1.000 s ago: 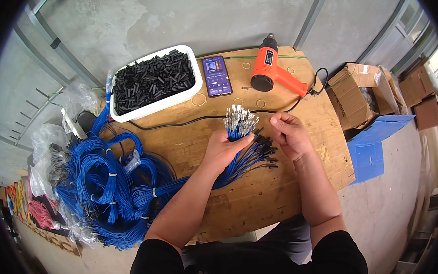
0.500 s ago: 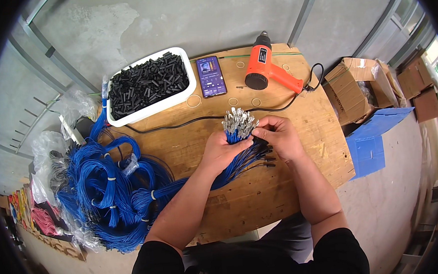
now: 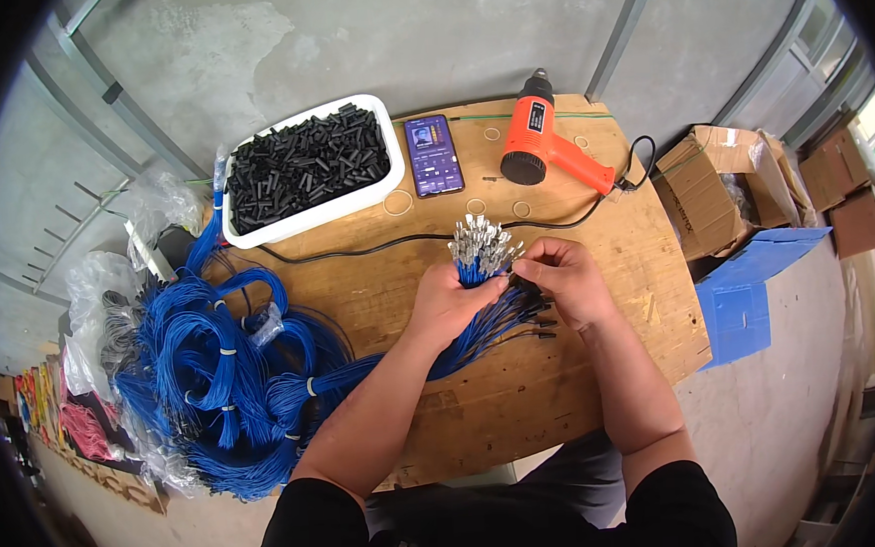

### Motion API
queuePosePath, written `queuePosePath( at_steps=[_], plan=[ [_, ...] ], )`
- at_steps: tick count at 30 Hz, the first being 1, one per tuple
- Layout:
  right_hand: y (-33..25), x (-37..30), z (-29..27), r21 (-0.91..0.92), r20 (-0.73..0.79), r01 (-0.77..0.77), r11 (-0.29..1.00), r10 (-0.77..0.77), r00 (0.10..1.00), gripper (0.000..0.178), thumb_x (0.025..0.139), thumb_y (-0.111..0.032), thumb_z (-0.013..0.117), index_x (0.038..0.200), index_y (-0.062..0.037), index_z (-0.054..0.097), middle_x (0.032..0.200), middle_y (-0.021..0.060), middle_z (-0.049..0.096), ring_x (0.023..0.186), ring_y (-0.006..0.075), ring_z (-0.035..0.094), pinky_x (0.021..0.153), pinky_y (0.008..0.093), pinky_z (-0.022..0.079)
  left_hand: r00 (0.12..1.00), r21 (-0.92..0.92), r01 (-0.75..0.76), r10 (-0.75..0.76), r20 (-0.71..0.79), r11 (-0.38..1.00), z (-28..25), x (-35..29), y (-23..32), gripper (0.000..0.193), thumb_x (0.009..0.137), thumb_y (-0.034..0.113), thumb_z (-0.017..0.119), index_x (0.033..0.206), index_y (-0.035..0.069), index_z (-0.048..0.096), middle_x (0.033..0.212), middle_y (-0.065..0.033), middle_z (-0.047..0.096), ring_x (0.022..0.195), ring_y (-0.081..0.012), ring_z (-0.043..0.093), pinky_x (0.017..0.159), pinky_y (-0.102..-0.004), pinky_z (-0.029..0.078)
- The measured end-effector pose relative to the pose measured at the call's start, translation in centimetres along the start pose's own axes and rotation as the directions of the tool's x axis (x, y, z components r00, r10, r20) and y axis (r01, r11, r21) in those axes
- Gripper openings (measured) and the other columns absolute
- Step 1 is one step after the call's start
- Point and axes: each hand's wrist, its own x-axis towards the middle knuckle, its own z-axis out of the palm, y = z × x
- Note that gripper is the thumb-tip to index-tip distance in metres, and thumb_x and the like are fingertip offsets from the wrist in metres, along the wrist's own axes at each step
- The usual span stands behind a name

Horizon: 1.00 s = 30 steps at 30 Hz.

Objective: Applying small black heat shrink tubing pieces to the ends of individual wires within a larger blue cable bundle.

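My left hand [image 3: 447, 305] is closed round a bundle of blue wires [image 3: 468, 272] above the middle of the table. Bare silvery metal terminals [image 3: 483, 241] fan out from the top of its grip. At the bundle's right edge, my right hand [image 3: 573, 287] pinches with thumb and forefinger; whatever lies between the fingertips is too small to make out. Below the right hand, several wires with black sleeved ends [image 3: 544, 323] spread to the right. The wires run back left under my left forearm to large tied blue coils [image 3: 202, 358].
A white tub [image 3: 396, 166] full of short black sleeves [image 3: 311, 166] stands at the back left. Beside it lie a phone [image 3: 434, 155], an orange heat gun [image 3: 532, 132] with a black cord, and several rubber bands [image 3: 398, 203]. Cardboard boxes [image 3: 698, 192] stand past the table's right edge.
The whole view has shifted slightly, so the table things appear a little further right and lower. Both hands keep their hold; the right fingers stay at the bundle's edge.
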Motion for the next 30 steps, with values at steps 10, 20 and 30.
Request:
queuePosePath(
  at_steps=[10,20,30],
  plan=[
    [1.6,1.9,-3.2,0.633,-0.005,-0.075,0.77,0.101,0.995,0.012,0.098,-0.001,0.049,0.104,-0.0007,0.059,0.104,0.0121,0.063,0.084,0.0162,0.057,0.071,0.0256,0.048,0.999,-0.244,0.013,-0.026,-0.048,0.97,0.0,0.3,0.3,0.008,0.088,0.005,0.072,0.089,0.0,0.067,0.081,-0.0031,0.066,0.069,-0.0099,0.059,0.064,-0.0245,0.047],
    [0.4,1.1,-1.3,0.466,-0.105,-0.049,0.884,0.11,0.988,0.016,0.106,-0.017,0.047,0.101,-0.0061,0.058,0.084,0.0117,0.067,0.049,0.0088,0.04,0.042,0.0202,0.028,0.999,-0.259,0.008,-0.019,-0.043,0.966,-0.1,0.1,0.3,0.009,0.088,0.006,0.072,0.093,0.0,0.068,0.081,-0.0025,0.065,0.069,-0.0096,0.059,0.064,-0.0243,0.047],
    [-0.3,0.5,-0.2,0.239,-0.135,-0.062,0.969,0.096,0.986,0.027,0.106,-0.027,0.048,0.102,-0.0039,0.062,0.069,0.0035,0.058,0.049,0.0074,0.036,0.045,0.0208,0.026,0.999,-0.267,0.014,-0.025,-0.037,0.964,-0.4,0.2,0.1,0.011,0.088,0.008,0.073,0.09,0.0,0.065,0.078,-0.0038,0.064,0.068,-0.0114,0.059,0.063,-0.0262,0.046]
  ],
)
